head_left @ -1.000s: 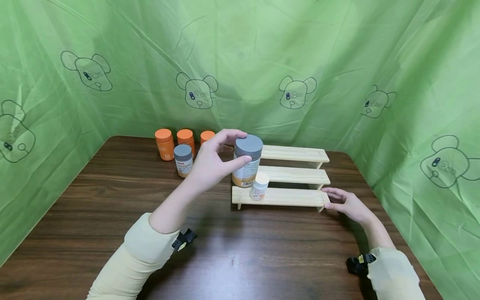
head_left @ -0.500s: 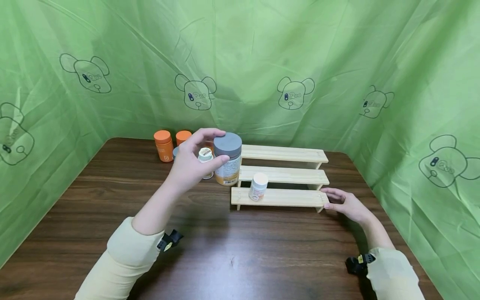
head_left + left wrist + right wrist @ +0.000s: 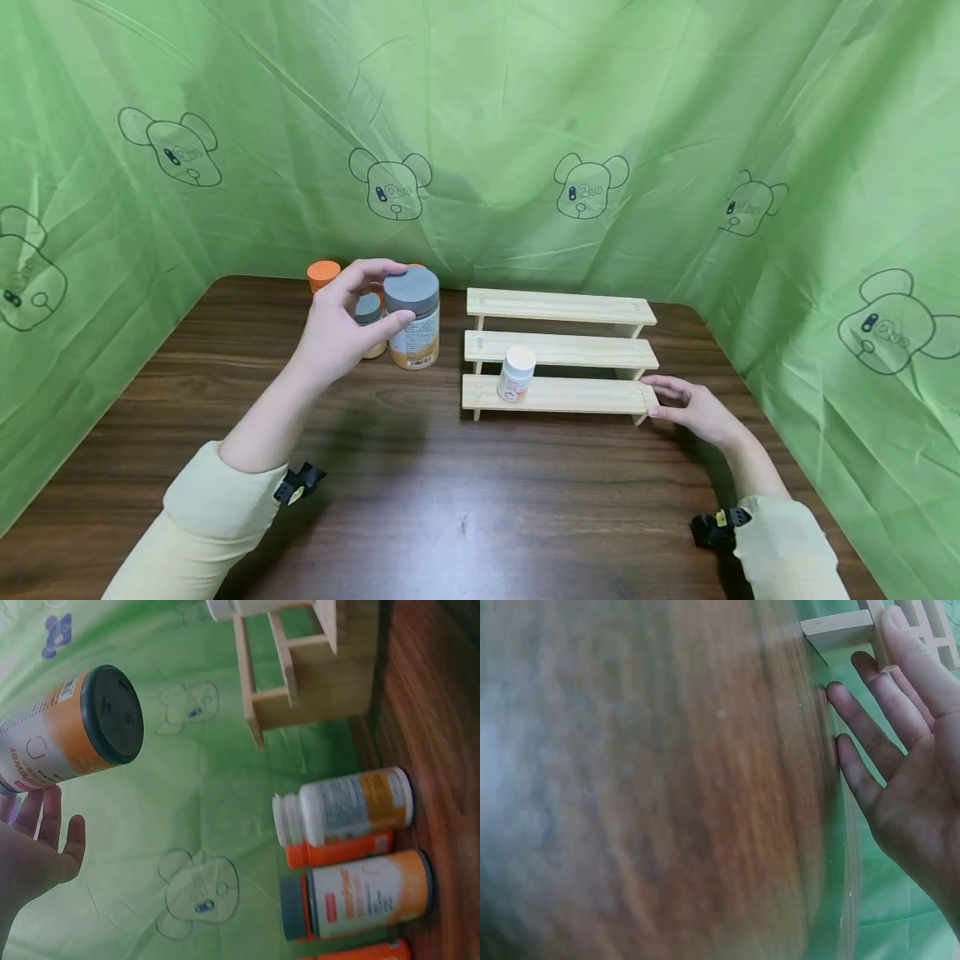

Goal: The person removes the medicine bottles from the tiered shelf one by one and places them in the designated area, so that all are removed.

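One grey-lidded supplement bottle (image 3: 413, 327), orange-and-white label, gripped by left hand (image 3: 335, 337), lifted left of three-step wooden rack (image 3: 570, 350). One white bottle (image 3: 517, 372) on bottom step. Behind: perhaps four bottles, partly hidden. Right hand (image 3: 693, 407) flat, fingers straight, touching rack's end.

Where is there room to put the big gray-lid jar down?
The top step is bare, and so is the middle step. The bottom step is free right of the small white bottle. The table is bare in front. The bottles behind the left hand are crowded.
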Demonstrator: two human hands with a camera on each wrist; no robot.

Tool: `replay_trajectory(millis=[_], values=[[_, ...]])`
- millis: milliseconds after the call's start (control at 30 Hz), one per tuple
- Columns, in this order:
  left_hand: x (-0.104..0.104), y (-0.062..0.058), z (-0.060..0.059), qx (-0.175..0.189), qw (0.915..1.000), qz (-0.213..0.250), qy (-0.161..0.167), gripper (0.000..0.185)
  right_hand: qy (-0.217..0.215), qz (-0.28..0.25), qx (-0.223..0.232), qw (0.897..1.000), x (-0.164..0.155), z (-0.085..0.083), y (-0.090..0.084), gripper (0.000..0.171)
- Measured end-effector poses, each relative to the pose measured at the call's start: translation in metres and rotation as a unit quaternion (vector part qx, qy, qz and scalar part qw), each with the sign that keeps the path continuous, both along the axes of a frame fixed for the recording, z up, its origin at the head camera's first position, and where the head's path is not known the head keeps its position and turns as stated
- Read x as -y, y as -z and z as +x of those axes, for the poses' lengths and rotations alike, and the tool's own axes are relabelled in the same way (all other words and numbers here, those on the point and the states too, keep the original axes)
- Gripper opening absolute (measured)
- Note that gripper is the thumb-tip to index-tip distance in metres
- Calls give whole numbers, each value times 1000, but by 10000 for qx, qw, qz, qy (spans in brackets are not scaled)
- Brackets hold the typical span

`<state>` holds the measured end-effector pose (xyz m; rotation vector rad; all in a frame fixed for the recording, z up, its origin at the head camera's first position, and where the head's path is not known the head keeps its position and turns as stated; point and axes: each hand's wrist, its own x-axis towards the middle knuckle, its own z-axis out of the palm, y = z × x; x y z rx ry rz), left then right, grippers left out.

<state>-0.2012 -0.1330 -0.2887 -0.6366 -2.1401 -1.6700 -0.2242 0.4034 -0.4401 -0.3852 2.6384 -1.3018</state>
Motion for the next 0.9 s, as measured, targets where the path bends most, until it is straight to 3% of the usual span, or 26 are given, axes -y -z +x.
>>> replay_trajectory(millis=[167, 400, 667, 900], values=[[12, 6, 3, 154, 9986, -264, -439, 46, -58, -118, 49, 9999, 2, 0, -2, 55], [24, 3, 12, 38, 9962, -505, -704, 44, -136, -176, 56, 9997, 3, 2, -4, 55], [43, 17, 9, 5, 9909, -596, -1204, 43, -181, -195, 36, 9996, 2, 2, -3, 54], [57, 30, 2, 182, 9860, -526, -1572, 43, -162, -196, 10, 9997, 1, 1, -2, 53]])
